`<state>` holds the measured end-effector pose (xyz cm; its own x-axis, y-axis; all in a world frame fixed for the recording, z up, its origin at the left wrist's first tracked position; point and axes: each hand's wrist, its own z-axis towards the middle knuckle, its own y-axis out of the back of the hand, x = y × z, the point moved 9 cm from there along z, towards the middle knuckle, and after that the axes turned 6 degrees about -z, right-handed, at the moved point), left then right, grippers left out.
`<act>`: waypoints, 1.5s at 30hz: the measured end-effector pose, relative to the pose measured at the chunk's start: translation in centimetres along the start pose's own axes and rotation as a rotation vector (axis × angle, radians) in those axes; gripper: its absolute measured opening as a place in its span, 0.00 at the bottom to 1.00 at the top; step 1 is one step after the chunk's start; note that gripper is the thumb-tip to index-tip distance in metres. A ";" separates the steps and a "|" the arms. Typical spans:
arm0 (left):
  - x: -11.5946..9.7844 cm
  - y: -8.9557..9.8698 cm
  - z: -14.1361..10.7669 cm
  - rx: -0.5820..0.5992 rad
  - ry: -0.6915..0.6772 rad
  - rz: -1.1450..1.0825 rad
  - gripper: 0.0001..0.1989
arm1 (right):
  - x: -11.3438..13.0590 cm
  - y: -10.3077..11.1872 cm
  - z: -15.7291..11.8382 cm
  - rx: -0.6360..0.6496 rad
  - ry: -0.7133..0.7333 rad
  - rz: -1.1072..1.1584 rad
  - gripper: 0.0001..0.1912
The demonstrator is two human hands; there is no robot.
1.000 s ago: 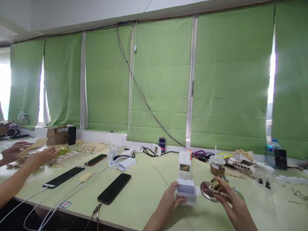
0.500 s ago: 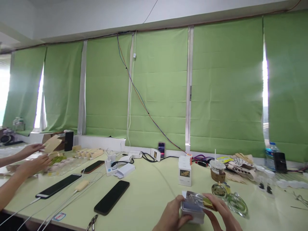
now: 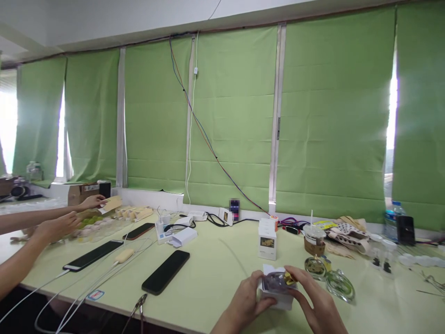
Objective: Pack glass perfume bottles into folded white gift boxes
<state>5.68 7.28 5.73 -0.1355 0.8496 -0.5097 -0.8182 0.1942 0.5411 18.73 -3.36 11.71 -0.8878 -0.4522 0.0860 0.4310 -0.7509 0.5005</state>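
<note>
My left hand (image 3: 245,297) is closed around the side of a small white box (image 3: 280,300) with its top flap raised, just above the table's front part. My right hand (image 3: 313,294) grips a clear glass bottle (image 3: 274,281) with a gold cap, fingers at the cap end. The bottle lies sideways at the box's open top; how deep it sits is hidden. Right of my hands are a round bottle with a gold top (image 3: 315,266) and a round greenish glass piece (image 3: 340,285).
A stack of white boxes (image 3: 267,241) stands behind my hands. A drink cup (image 3: 314,239) is at right. Phones (image 3: 166,272), cables and a power strip (image 3: 167,234) lie left. A co-worker's hands (image 3: 60,225) handle beige card (image 3: 111,204) at far left.
The glass bottle has turned and come down to the box opening, its gold cap now more visible. At far left, a co-worker's hand has moved right with the card. The view has shifted slightly.
</note>
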 end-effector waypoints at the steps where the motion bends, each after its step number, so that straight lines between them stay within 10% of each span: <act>1: -0.1 0.0 0.0 -0.012 -0.020 0.002 0.24 | 0.1 -0.3 0.0 0.028 0.022 -0.002 0.19; 32: -1.0 0.1 0.4 -0.050 -0.108 0.086 0.15 | 0.3 -4.3 -0.9 0.115 0.129 -0.170 0.22; 45: 0.7 -0.1 0.1 -0.007 0.027 -0.015 0.29 | -5.6 -3.7 -2.5 -0.094 -0.511 0.237 0.22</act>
<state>5.75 7.92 5.41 -0.1383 0.8329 -0.5358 -0.8243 0.2031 0.5285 22.49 0.74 7.27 -0.7205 -0.3411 0.6038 0.6198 -0.7073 0.3400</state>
